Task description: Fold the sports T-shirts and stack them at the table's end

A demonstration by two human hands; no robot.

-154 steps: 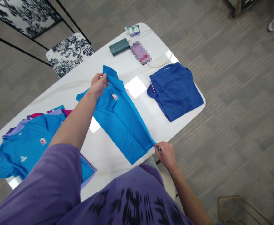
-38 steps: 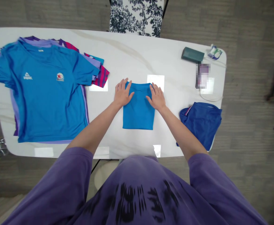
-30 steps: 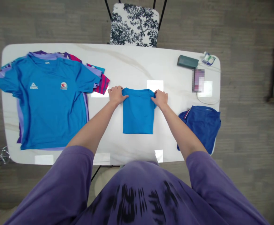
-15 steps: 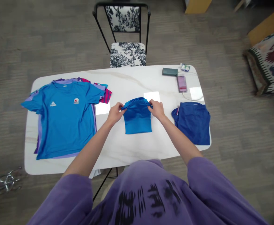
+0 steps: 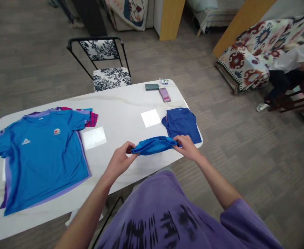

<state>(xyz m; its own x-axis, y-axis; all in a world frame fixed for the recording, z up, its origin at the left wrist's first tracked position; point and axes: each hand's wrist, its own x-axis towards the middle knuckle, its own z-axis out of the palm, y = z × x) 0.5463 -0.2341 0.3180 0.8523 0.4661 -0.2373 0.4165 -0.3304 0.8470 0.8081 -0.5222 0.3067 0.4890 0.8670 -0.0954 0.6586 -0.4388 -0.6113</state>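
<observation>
A folded bright blue shirt (image 5: 154, 146) is stretched between my two hands, held up above the white table (image 5: 121, 114). My left hand (image 5: 123, 155) pinches its left end, and my right hand (image 5: 187, 146) grips the right end. Just behind my right hand lies a folded dark blue garment (image 5: 183, 121) at the table's right end. To the left, a blue T-shirt (image 5: 48, 155) with small chest logos is spread flat on top of purple and pink shirts.
A dark green case (image 5: 152, 87), a phone (image 5: 164, 94) with a cable and a small packet (image 5: 164, 81) lie at the far right corner. Beyond the table stands a patterned chair (image 5: 112, 77). A person (image 5: 289, 65) sits at the far right by a patterned sofa (image 5: 240, 58).
The folded blue shirt has been lifted off the table and moved right, closer to the dark blue garment. My view has turned right, bringing the sofa and a seated person into sight.
</observation>
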